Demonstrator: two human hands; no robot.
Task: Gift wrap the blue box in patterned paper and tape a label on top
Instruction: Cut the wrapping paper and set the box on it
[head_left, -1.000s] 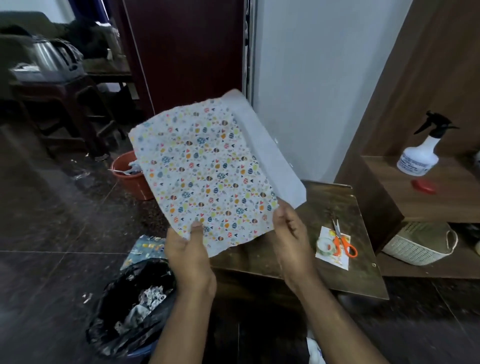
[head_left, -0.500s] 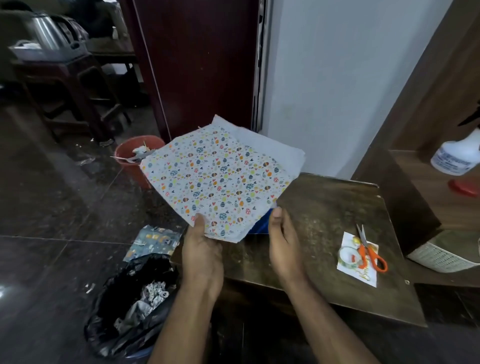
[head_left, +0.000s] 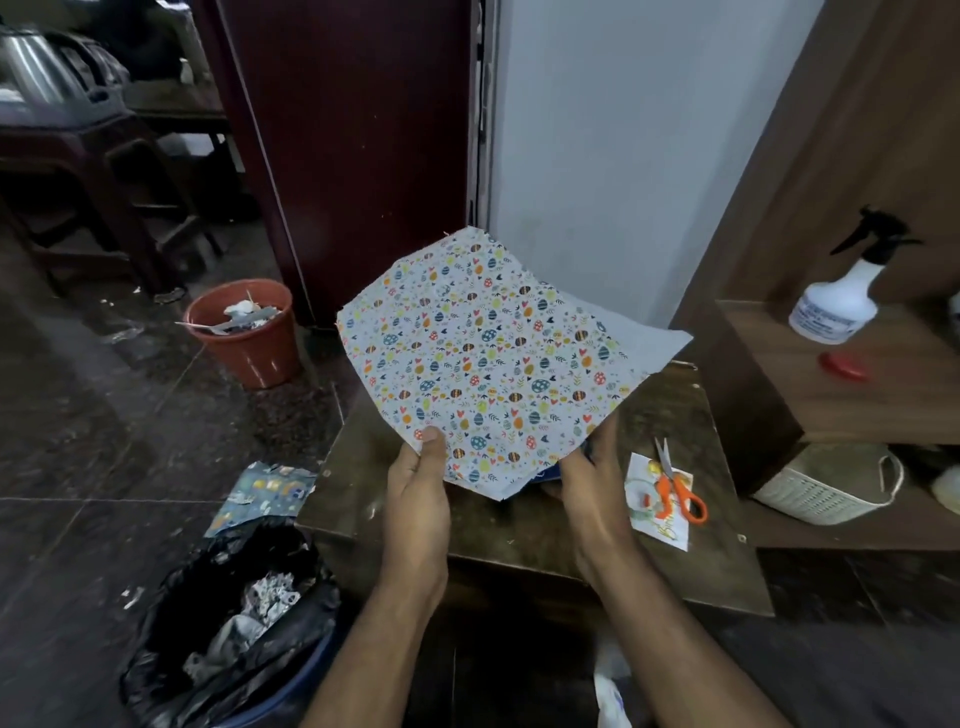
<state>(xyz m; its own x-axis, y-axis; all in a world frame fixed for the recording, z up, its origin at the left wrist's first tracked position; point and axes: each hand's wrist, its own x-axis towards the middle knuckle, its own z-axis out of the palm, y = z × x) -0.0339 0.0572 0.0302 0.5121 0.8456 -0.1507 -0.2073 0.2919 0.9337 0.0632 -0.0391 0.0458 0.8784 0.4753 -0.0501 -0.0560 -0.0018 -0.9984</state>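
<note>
Patterned paper (head_left: 483, 369), white ground printed with small coloured eggs and hearts, one sheet, held tilted above the wooden tabletop (head_left: 670, 415); its plain white underside shows as a folded strip along the far right edge.
Left hand (head_left: 418, 486): pinches the sheet's near left corner, thumb on the printed face.
Right hand (head_left: 589, 483): at the sheet's near right edge, fingers hidden beneath the paper; whether it grips cannot be told.
Blue box (head_left: 558, 470): only a dark blue sliver visible, under the paper's near edge, between the two hands.
Label (head_left: 670, 532): white card with a printed design, flat on the tabletop to the right of the right hand.
Orange-handled scissors (head_left: 675, 491): lying on the label.
Tape roll (head_left: 640, 491): clear, resting on the label just left of the scissors.
Floor items: black bin bag (head_left: 234, 623) at near left; orange bucket (head_left: 247, 332) farther back.
Shelf at right: white spray bottle (head_left: 841, 299), red lid (head_left: 844, 365), woven basket (head_left: 826, 486) below.
</note>
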